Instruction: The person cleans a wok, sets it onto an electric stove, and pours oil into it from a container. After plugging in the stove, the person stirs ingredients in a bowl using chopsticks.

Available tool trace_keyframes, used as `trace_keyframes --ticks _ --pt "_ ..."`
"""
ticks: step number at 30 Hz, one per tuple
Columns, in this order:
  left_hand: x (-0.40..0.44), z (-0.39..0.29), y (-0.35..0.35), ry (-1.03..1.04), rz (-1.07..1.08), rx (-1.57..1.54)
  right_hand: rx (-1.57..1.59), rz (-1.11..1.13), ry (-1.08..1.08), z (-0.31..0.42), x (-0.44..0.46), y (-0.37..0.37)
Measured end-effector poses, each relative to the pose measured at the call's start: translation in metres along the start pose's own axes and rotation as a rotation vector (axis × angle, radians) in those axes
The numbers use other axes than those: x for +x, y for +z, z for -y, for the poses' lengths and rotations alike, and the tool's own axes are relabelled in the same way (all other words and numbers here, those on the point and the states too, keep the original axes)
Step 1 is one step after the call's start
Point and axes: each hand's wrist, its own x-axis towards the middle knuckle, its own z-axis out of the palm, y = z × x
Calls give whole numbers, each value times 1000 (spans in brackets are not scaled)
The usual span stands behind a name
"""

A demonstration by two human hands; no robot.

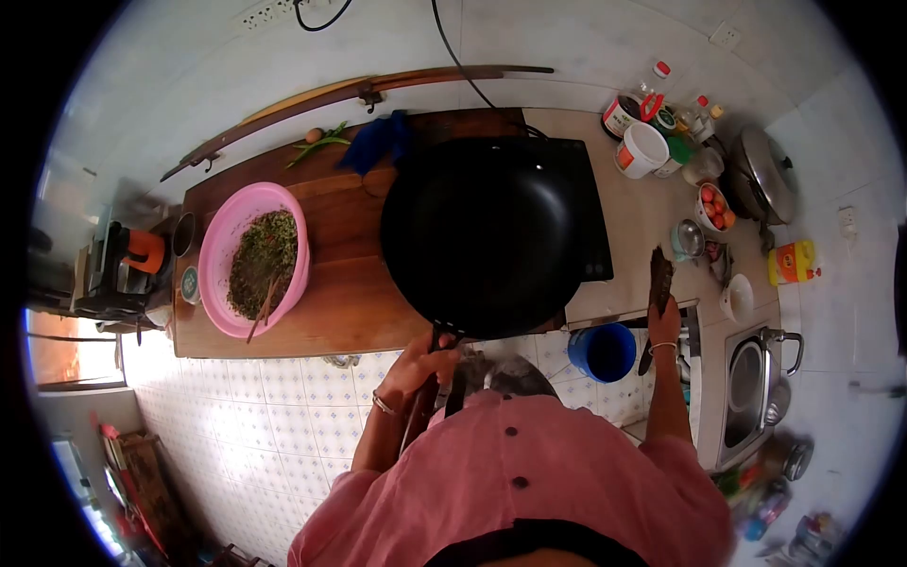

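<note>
A large black wok sits over the black cooktop, its inside facing up with nothing in it. My left hand is closed around the wok's handle at the near side. Off to the right, my right hand grips a dark brown, rough-looking long piece, perhaps a scrubbing brush; its exact kind is hard to make out. Below and left of that hand, a blue bucket stands under the counter edge.
On the wooden counter, a pink basin holds chopped greens and chopsticks. A blue cloth lies behind the wok. Jars, bottles, a bowl of tomatoes and a lidded pot crowd the right counter, near the sink.
</note>
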Motion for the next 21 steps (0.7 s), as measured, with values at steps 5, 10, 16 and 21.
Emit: trace_keyframes --ticks 5,10,16,21 --pt "44 -14 -7 -17 122 42 0 12 104 1 -4 -7" --pt "88 -24 9 -80 151 42 3 -35 48 -26 16 8" --pt "133 -21 38 -65 148 -88 -32 -26 -56 -24 58 6" --pt "157 -22 53 -82 94 -102 -103 74 -81 -15 86 3"
